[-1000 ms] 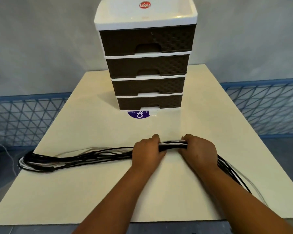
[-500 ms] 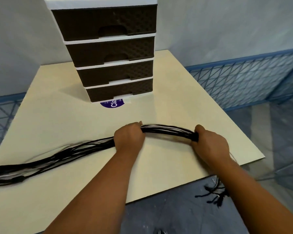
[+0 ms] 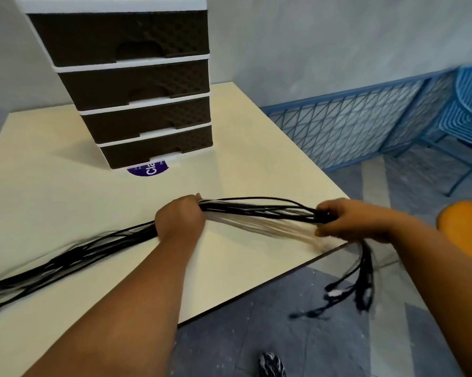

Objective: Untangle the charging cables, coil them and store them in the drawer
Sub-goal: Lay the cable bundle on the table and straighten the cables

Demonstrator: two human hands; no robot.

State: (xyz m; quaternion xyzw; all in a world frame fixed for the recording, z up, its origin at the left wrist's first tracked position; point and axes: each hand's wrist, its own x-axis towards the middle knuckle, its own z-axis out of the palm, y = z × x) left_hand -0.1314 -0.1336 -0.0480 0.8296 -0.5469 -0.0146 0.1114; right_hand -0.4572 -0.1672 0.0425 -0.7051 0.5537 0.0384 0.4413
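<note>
Both hands grip the bundle of cables (image 3: 259,210): the left hand (image 3: 180,219) and the right hand (image 3: 349,220) have their fingers curled round it. The bundle lies across the table (image 3: 66,202), its ends dangling off the edge at four o'clock. The drawer unit (image 3: 137,85) stands at twelve o'clock, every drawer closed.

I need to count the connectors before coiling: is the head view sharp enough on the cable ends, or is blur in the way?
Head view: the cable ends hanging off the table edge below the right hand are motion-smeared, so connectors cannot be counted; the white strands between both hands streak too; the left hand and drawer unit read fairly sharp; wide-angle bending tilts the drawer unit.
</note>
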